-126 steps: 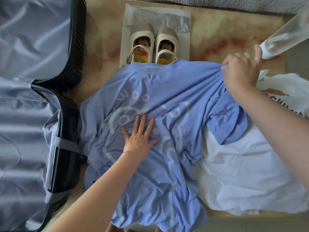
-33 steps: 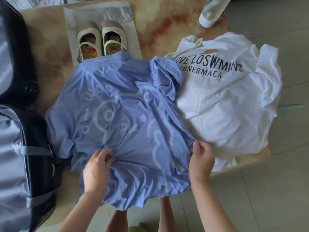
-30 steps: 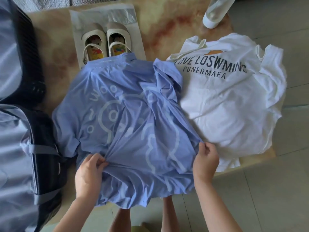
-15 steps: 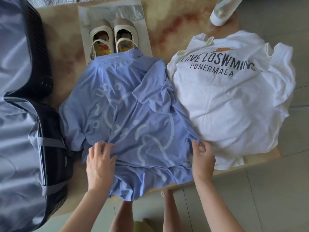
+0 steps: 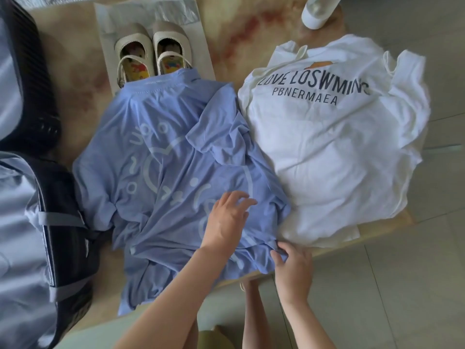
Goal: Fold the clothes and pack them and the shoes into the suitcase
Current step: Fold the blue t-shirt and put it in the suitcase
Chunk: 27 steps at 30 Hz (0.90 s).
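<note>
Under the left hand [image 5: 226, 220], a blue shirt [image 5: 163, 137] is lying rumpled on the bench [image 5: 75, 84], its pale line drawing facing up and one sleeve folded in across it. The left fingers [image 5: 239, 199] are resting on the cloth, loosely spread and nearly straight, gripping nothing. Just to their right and nearer the person, the right hand [image 5: 293, 270] is pinching the blue shirt's near right edge, its fingers [image 5: 278, 253] curling round a fold of cloth at the bench's front edge. Right of both sets of fingers, a white shirt [image 5: 327, 152] with dark lettering is lying spread out, touching the blue shirt along its side. Beyond the left fingers, at the far end of the blue shirt, a pair of shoes [image 5: 153, 54] is sitting side by side on a plastic sheet [image 5: 151, 11], the heels tucking under the shirt's collar. Well to the left of the fingers, the suitcase [image 5: 22, 235] is lying open, showing grey lining and straps. Far beyond the right fingers, past the white shirt, a pale bottle [image 5: 317, 13] is showing at the bench's far edge.
</note>
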Each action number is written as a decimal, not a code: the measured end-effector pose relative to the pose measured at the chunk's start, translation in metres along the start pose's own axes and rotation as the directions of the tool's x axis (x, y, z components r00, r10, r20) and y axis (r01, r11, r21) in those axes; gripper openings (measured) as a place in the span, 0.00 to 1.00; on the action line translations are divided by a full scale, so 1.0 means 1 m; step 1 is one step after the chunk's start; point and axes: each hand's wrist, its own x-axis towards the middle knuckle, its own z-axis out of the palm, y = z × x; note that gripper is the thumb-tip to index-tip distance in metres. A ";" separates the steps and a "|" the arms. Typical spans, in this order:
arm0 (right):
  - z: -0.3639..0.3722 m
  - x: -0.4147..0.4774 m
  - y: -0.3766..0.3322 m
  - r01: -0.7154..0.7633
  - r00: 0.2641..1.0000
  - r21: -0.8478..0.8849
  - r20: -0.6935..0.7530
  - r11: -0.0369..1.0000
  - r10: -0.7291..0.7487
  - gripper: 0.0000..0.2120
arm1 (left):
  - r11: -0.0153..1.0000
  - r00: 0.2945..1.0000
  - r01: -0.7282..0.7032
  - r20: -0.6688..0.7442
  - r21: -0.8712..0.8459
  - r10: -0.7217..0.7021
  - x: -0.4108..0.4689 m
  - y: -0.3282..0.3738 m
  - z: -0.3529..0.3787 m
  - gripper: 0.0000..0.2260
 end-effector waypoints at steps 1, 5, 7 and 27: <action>0.001 0.000 0.000 -0.014 1.000 -0.008 -0.017 1.000 0.014 0.10 | 0.999 0.999 -0.048 0.019 0.007 0.047 0.008 0.006 0.002 0.20; -0.001 -0.002 -0.001 -0.102 0.994 0.064 -0.030 0.993 0.105 0.09 | 0.989 0.988 -0.151 0.045 0.003 0.151 0.030 0.019 0.014 0.22; -0.005 -0.006 0.001 -0.181 0.983 0.128 0.012 0.975 0.181 0.10 | 0.991 0.987 -0.133 0.089 0.013 0.131 0.033 0.025 0.016 0.20; -0.033 -0.002 0.000 -0.278 0.959 0.242 0.124 0.929 0.255 0.07 | 0.971 0.990 0.075 0.100 0.229 -0.100 -0.088 -0.048 0.027 0.19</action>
